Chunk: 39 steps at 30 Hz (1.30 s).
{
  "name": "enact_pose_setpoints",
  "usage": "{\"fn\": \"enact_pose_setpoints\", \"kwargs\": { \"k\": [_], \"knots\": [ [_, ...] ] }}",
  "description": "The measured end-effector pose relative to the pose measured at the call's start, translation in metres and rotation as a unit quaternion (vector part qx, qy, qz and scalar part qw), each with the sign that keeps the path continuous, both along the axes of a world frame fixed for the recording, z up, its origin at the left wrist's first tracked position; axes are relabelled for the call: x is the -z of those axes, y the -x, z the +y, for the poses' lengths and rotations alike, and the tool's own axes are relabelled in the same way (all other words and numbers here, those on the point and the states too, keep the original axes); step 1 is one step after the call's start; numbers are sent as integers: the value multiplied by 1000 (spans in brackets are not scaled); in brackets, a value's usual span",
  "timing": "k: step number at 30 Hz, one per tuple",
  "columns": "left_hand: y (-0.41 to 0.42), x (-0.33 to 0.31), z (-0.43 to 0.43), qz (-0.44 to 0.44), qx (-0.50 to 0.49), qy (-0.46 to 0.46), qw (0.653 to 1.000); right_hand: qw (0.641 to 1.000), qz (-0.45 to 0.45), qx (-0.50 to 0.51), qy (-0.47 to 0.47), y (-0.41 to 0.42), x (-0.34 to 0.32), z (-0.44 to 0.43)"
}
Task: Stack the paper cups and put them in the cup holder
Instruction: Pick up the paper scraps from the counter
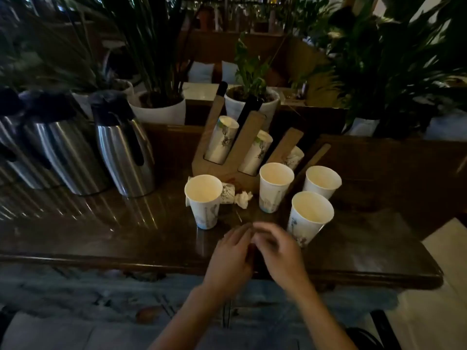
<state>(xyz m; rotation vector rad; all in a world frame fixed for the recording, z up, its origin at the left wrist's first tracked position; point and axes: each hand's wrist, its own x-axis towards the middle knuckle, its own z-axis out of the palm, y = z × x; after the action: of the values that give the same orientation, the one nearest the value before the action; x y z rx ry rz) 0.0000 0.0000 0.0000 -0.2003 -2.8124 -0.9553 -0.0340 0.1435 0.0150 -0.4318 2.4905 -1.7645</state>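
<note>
Several white paper cups stand upright and apart on the dark table: one at the left [204,200], one in the middle [275,186], one at the back right [322,181] and one nearest me [309,216]. Behind them leans a wooden cup holder [249,137] with stacks of cups in its slots [222,140]. My left hand [231,258] and my right hand [279,251] meet over the table's front edge, fingers curled and touching each other, blurred. Neither hand holds a cup. The right hand is just left of the nearest cup.
Three steel thermos jugs [123,147] line the table's left side. A crumpled tissue [243,198] and a cup lying on its side [228,192] sit beside the left cup. White plant pots [161,109] stand behind. The table's front edge [126,261] runs below my hands.
</note>
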Motion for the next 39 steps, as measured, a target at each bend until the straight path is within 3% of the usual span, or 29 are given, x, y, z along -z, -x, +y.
{"fn": "enact_pose_setpoints", "kwargs": {
  "k": [3,8,12,23,27,31,36,39],
  "knots": [
    [13,13,-1,-23,4,108,994,996,31,46,-72,37,3,-19],
    [14,26,-12,-33,-9,144,989,977,49,17,-208,86,21,-49],
    [11,30,-19,-15,-27,126,992,956,29,1,-291,107,29,-65],
    [-3,14,-28,16,-62,68,996,939,105,23,-328,85,28,-66],
    [-21,8,-30,-15,-55,103,993,954,55,-20,-293,41,26,-37],
    [-44,9,-34,-45,-37,70,996,968,-17,-91,-234,-9,20,12],
    [-72,32,-11,-86,38,19,995,952,-170,-176,-184,-64,39,75],
    [-68,58,21,-120,79,22,989,936,-220,-180,-205,-79,70,114]
  ]
}}
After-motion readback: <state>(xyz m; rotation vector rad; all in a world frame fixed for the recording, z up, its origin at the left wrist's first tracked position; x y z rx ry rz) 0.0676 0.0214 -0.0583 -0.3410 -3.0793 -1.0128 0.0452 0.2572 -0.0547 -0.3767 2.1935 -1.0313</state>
